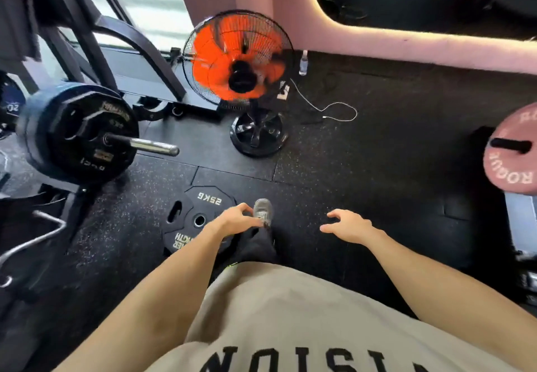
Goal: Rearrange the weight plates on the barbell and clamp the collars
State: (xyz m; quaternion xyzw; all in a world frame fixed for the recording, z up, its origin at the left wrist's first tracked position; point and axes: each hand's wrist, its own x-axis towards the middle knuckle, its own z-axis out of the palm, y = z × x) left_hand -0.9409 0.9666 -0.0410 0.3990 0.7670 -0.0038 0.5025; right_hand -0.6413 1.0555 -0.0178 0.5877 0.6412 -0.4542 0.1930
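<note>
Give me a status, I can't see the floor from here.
Left hand and right hand open, holding nothing. 25KG plate flat on floor below barbell sleeve. Fan stands close behind.

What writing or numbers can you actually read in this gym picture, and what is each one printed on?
"25KG": black plate lying flat on the floor; its other lettering is partly hidden by the left hand.
"ROGUE": pink plate at the right edge.
"ISION", cut off: the person's beige shirt.
Too blurred to read: embossed brand and weight figures on the black plate on the barbell, a number on the blue plate at far left, and the white mark behind the fan.
</note>
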